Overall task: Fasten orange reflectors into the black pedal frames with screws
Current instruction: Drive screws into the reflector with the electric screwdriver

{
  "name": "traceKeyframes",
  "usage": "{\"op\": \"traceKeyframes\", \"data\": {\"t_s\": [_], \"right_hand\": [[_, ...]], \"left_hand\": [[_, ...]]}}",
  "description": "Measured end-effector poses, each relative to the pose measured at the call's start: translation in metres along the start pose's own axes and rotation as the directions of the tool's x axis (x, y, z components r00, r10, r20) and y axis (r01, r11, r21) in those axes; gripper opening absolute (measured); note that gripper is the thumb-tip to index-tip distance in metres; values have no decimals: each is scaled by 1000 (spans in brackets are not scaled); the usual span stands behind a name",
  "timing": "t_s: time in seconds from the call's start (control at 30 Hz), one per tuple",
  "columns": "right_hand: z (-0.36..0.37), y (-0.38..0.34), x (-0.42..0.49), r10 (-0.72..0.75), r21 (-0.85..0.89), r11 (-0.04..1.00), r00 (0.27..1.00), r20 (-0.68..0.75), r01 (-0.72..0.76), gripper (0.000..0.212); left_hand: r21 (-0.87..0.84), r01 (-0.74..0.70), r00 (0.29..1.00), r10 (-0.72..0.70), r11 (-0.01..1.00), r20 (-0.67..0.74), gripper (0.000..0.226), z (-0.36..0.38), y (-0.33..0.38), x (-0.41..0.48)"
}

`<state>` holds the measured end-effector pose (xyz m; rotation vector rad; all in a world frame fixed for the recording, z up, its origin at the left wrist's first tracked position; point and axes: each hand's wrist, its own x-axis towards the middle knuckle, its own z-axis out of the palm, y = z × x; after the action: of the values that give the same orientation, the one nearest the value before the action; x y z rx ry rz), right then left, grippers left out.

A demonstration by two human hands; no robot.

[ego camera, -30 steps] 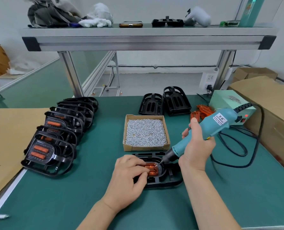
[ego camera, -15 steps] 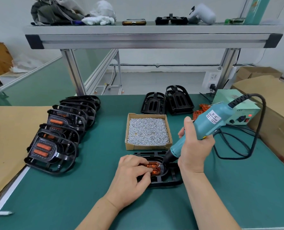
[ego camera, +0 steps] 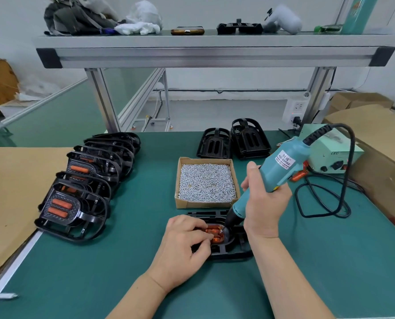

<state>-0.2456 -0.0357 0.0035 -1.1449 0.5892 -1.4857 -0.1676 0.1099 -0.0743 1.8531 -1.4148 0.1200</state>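
A black pedal frame (ego camera: 234, 249) lies flat on the green mat in front of me, with an orange reflector (ego camera: 216, 233) seated in it. My left hand (ego camera: 182, 247) lies over the frame's left side, its fingers curled round the frame and reflector. My right hand (ego camera: 264, 203) grips a teal electric screwdriver (ego camera: 281, 166), tilted, with its black tip down on the reflector. A cardboard box of silver screws (ego camera: 206, 181) stands just behind the frame.
A row of several pedals with orange reflectors (ego camera: 81, 189) lies at the left. Two bare black frames (ego camera: 234, 140) lean at the back. The screwdriver's power box (ego camera: 330, 153), its looped cable (ego camera: 323, 199) and loose orange reflectors (ego camera: 299, 174) are on the right. A shelf crosses overhead.
The screwdriver has tilted more upright with its tip staying on the reflector. My left hand keeps its hold on the frame.
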Motion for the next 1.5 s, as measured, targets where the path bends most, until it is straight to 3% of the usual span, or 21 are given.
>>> {"op": "traceKeyframes", "data": {"t_s": [0.27, 0.47, 0.87, 0.97, 1.1, 1.4, 1.5], "right_hand": [[5, 0, -2, -12, -42, 999, 989, 148, 19, 34], [5, 2, -1, -15, -48, 999, 987, 161, 23, 47], [11, 2, -12, -50, -132, 986, 944, 327, 98, 35], [6, 0, -5, 0, -95, 995, 954, 299, 30, 42], [-1, -6, -1, 2, -13, 1000, 941, 339, 2, 19], [-6, -21, 6, -1, 116, 992, 906, 423, -53, 13], [-2, -28, 18, 17, 194, 977, 941, 337, -87, 13]], "left_hand": [[-1, 2, 1000, -2, 1000, 7, 21, 1, -2, -1], [9, -2, 1000, 2, 1000, 9, 21, 2, -3, 0], [27, 13, 1000, -13, 1000, 15, 22, 5, -5, 0], [26, 6, 1000, -6, 1000, 8, 21, 6, -3, 0], [23, 14, 1000, -14, 1000, 0, 21, 4, -4, 0], [20, 13, 1000, -12, 1000, -5, 19, 4, -4, 1], [21, 16, 1000, -16, 1000, -4, 21, 4, -4, 0]]}}
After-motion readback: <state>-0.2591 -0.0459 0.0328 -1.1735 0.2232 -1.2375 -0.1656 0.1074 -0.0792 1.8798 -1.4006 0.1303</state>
